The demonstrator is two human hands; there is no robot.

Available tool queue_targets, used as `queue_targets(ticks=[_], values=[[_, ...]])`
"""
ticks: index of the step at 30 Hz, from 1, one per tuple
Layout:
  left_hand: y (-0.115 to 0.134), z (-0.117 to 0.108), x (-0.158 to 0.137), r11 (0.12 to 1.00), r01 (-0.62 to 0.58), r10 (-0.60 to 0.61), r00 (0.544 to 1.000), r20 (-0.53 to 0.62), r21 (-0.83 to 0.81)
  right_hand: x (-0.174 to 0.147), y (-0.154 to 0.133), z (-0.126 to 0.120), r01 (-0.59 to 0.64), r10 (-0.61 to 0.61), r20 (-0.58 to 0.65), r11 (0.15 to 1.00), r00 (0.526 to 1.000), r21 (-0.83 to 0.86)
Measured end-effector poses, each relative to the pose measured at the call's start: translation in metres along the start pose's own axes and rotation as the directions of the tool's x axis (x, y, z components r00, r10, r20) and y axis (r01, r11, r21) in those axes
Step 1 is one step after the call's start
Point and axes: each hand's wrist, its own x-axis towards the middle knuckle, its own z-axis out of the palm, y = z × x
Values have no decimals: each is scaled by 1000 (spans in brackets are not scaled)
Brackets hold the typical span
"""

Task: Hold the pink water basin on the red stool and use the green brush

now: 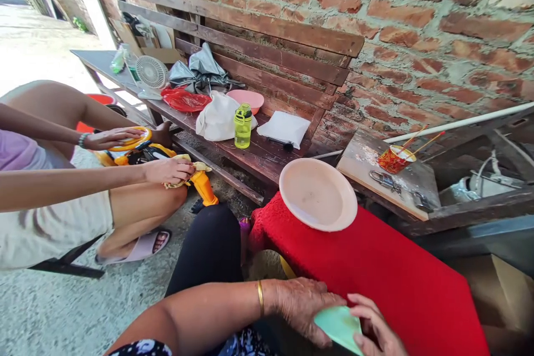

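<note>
Both of the person's own hands are at a mint-green piece (339,326), thin cloth or plastic, low in the view at the near edge of the red-covered desk (396,281). Whether it rests on the desk or is held just above, I cannot tell. The left hand (303,307), with a gold bangle (261,297) at the wrist, has the piece in its grip, fingers along the upper edge and thumb by the left corner. The right hand (375,327) has bent fingers at the opposite side; how tightly that grip closes cannot be made out.

For handling so flimsy a piece, I judge it best to keep the left grip firm but light, let the right fingers set the tension, and spread the hold to avoid creases.

The pale basin (349,203) stands at the desk's far end, well apart from the hands, its far rim seeming to reach the cloth's edge, so a bump there would be the one to avoid. Red cloth runs between basin and hands and on to the right, where a cardboard box (503,289) stands beside the desk. At left, the black-clad knee (208,245) limits elbow room.
</note>
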Motion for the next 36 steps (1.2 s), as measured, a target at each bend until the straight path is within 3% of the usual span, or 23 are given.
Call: queue_targets(ticks=[2, 5, 7, 9, 13, 19, 21, 23, 27, 29, 31, 36], values=[[-6, -6, -7, 998, 49, -44, 993, -107, 43, 7, 14, -16, -144, 136, -262, 989, 956, -13], [-18, -15, -15, 982, 155, -104, 925, -364, 112, 15, 41, -41, -355, 173, -573, 908, 801, -222], [-26, -18, -16, 950, 266, -147, 843, -518, 165, 15, 58, -54, -471, 124, -651, 791, 749, -391], [-35, -19, -13, 903, 367, -170, 785, -596, 225, 11, 72, -61, -566, 112, -696, 679, 710, -468], [-49, -16, -2, 837, 446, -175, 767, -618, 316, -3, 87, -63, -643, 91, -758, 599, 646, -477], [-48, -6, 16, 692, 619, -190, 653, -733, 371, -11, 76, -47, -618, 27, -764, 607, 644, -499], [-38, 1, 25, 666, 649, -232, 648, -725, 367, -10, 72, -44, -609, 15, -758, 605, 652, -512], [-23, 14, 38, 681, 631, -265, 684, -679, 371, -10, 70, -42, -616, 24, -760, 603, 650, -507], [3, 50, 59, 794, 463, -224, 825, -520, 393, -11, 74, -42, -615, 31, -751, 596, 659, -515], [4, 62, 61, 817, 425, -199, 842, -501, 390, -12, 76, -40, -599, 5, -746, 599, 666, -531], [-7, 62, 56, 784, 468, -177, 799, -575, 409, -12, 78, -38, -593, -17, -748, 596, 664, -540], [-46, 33, 36, 586, 725, -148, 535, -832, 362, -12, 79, -33, -583, -88, -755, 579, 650, -570]])
